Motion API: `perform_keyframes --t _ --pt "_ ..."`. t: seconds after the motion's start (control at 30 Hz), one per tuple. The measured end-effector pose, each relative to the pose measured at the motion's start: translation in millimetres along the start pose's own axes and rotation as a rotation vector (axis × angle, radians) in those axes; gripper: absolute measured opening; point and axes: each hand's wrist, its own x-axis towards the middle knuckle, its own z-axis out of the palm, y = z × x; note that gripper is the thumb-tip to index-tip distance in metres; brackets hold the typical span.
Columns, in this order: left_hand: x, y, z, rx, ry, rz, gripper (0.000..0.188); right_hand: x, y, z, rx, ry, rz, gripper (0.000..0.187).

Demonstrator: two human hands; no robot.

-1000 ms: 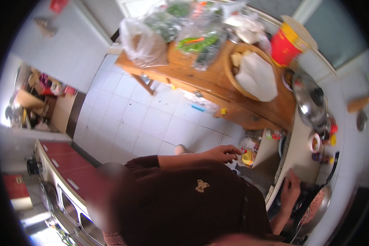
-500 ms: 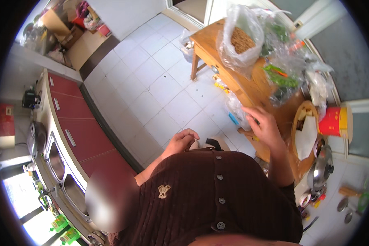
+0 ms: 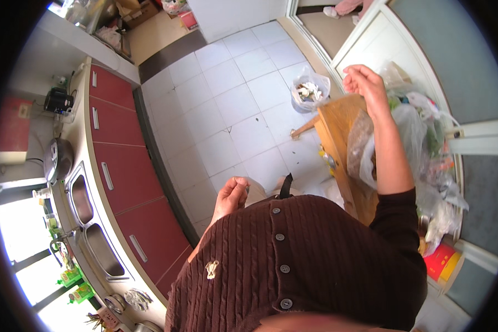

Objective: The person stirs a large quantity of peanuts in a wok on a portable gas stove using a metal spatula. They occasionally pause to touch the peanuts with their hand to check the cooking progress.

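My left hand (image 3: 231,197) hangs low in front of my body, its fingers curled into a loose fist; I see nothing in it. Out ahead, my right hand (image 3: 367,87) is raised over the far end of a wooden table (image 3: 337,113). Its fingers are bent but apart, and nothing shows between them. Beneath my right forearm lies a clear plastic bag (image 3: 361,146) with brown contents, partly hidden by the arm. A bucket lined with a plastic bag (image 3: 310,91), with scraps in it, stands on the floor beyond the table's corner.
Red cabinets (image 3: 124,180) with a counter and a double steel sink (image 3: 102,249) run along the left. Plastic bags of greens (image 3: 434,127) crowd the table's right side, near a red and yellow tub (image 3: 441,263). White floor tiles (image 3: 227,105) stretch ahead toward a doorway.
The view has moved forward and turned, so the table lies nearer on my right and the bucket shows fully. My right hand has reached farther ahead; my left hand stays low and curled.
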Motion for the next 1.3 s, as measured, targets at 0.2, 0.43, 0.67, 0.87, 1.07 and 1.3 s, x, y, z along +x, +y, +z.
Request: perform_keyframes --t 0.2,0.43,0.67,0.87,1.07,1.3 --pt "88 66 -46 -0.203 0.158 -0.042 0.013 182 8 19 0.027 0.073 0.046 0.028" --pt "199 193 -87 -0.059 0.019 0.128 0.034 307 -11 48 0.205 0.186 0.090 0.044" --pt "300 258 -72 -0.050 -0.012 0.105 0.046 439 -11 25 0.488 0.280 0.061 0.052" --pt "387 302 -43 0.015 0.090 0.025 0.049 591 20 -7 0.701 0.411 0.050 0.056" --pt "470 366 11 -0.052 0.184 0.042 0.047 735 68 -14 0.809 0.632 0.156 0.071" --pt "538 404 37 0.013 0.136 -0.066 0.045 805 73 -27 1.129 0.532 -0.021 0.079"
